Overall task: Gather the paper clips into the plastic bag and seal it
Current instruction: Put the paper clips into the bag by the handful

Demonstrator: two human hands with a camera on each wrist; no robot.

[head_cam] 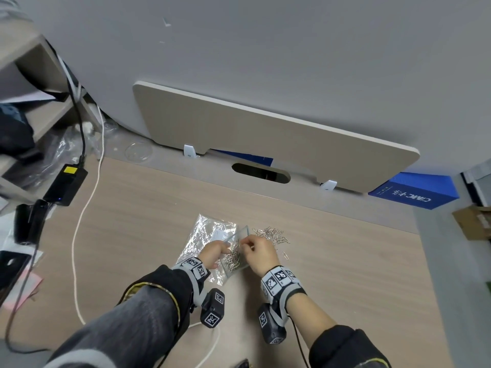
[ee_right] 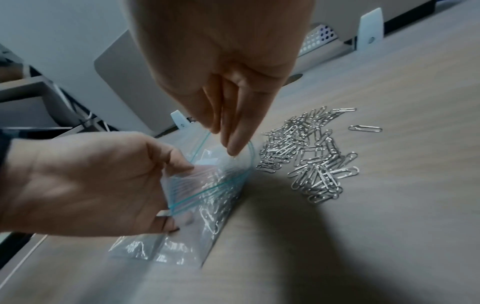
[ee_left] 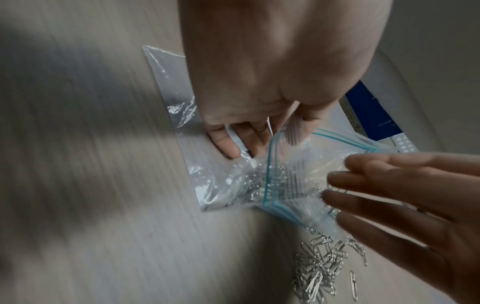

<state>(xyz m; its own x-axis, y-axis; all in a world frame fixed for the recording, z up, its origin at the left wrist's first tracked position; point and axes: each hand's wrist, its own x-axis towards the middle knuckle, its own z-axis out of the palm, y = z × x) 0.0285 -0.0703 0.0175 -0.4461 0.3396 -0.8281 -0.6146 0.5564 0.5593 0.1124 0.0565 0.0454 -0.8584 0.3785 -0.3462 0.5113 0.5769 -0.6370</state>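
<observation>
A small clear zip bag [head_cam: 237, 261] with a blue-green seal strip lies mid-desk, mouth toward the loose clips. My left hand [head_cam: 221, 251] pinches its upper lip [ee_right: 182, 191] and lifts it, so the mouth gapes. Several silver paper clips [ee_left: 262, 185] lie inside. My right hand [head_cam: 246, 245] hovers at the mouth with its fingers [ee_right: 231, 142] straight and pointing down, holding nothing I can see. A pile of loose paper clips [ee_right: 311, 162] sits on the desk just right of the bag, and a single clip [ee_right: 365, 128] lies apart beyond it.
A larger crinkled clear bag [head_cam: 210, 232] lies under and left of the zip bag. A black power adapter [head_cam: 65, 185] and white cable [head_cam: 87, 208] occupy the desk's left side. A blue box [head_cam: 414, 191] stands at the back right, behind the divider panel [head_cam: 265, 136].
</observation>
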